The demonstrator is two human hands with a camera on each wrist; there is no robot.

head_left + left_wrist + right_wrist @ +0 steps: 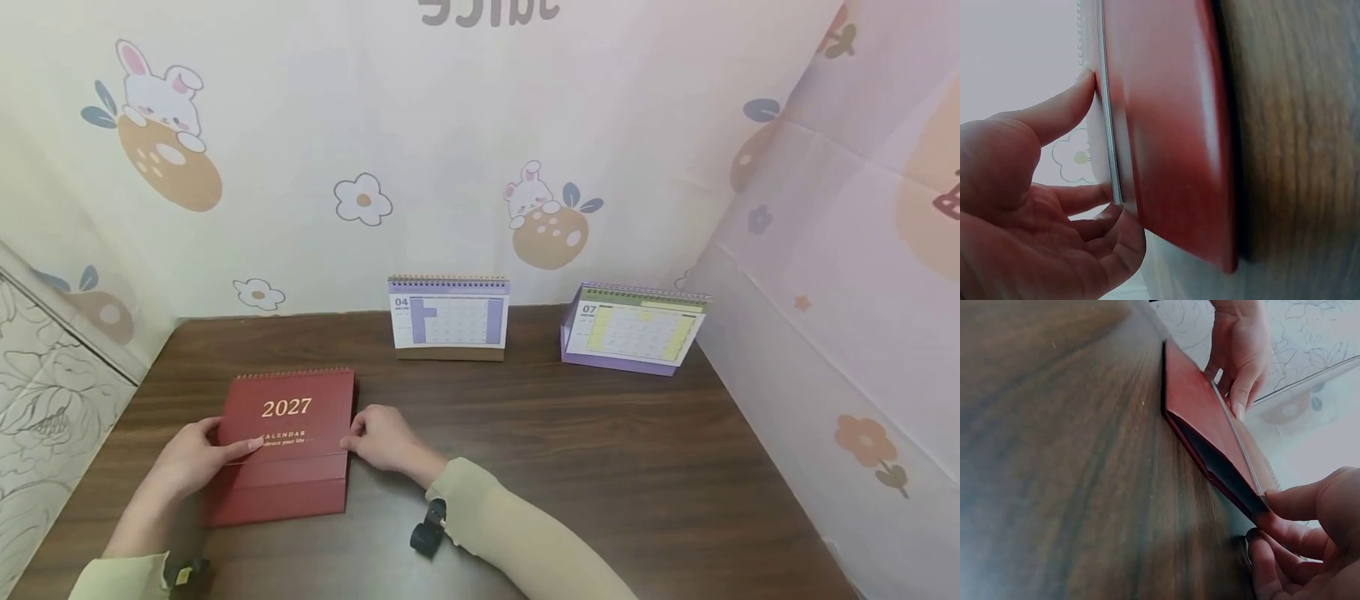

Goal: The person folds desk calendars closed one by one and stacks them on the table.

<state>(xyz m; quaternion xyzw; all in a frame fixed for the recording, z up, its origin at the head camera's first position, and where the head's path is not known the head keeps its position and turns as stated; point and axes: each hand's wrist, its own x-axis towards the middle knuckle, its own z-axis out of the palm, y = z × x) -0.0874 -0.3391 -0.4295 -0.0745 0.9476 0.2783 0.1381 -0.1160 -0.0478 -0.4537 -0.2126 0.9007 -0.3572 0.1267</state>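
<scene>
Red calendar: it was at the left of the worktop, its cover facing up with "2027" and "CALENDAR" in gold; the coil ran along the far edge, and a plain red strip of the base showed at the near edge; seen from the right wrist, a dark gap parted the panels at its side; whether the whole underside touched the worktop, I could not tell.
Left hand: this hand pinched the left edge of the red calendar; the thumb lay over the cover, pointing at the gold lettering, and the fingers were bent at and behind the edge.
Right hand: this hand pinched the right edge, about level with the other; the thumb was at the page edge, the fingers curled in below.
04 calendar: this one stood upright at the back, near the middle, with a purple grid and a brown base; well apart from both hands.
07 calendar: this one stood to the right of the 04 one, turned slightly, with a yellow grid and a purple base.
Sleeves: pale green, on both arms, the right one showing more; a black strap sat at the right cuff.
Backdrop: pale cloth with rabbits, fruit and flowers hung behind the worktop.
</scene>
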